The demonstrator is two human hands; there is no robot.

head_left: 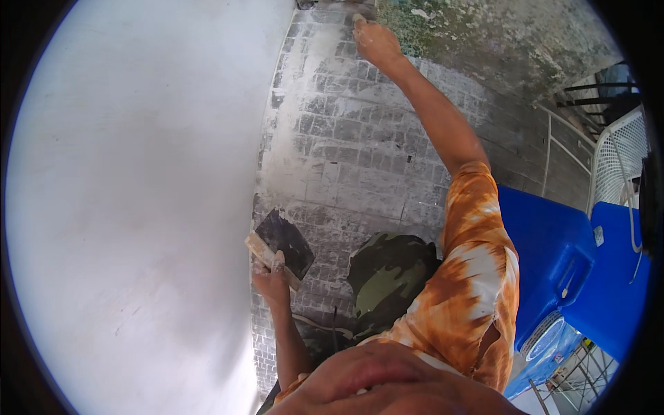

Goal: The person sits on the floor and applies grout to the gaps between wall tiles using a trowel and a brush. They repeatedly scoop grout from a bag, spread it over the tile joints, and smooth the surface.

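One trowel (285, 242), blade pointing up-right.

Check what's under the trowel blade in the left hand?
Below the dark trowel blade, held by the left hand, lies grey block paving smeared white. The patch directly beneath the blade is hidden.

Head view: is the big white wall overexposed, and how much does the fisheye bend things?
Head view: the smooth white wall is bright and almost featureless, though not fully blown out; the grey paving-block floor bends strongly toward the rim; the left hand with its dark flat-bladed trowel looks sharp.
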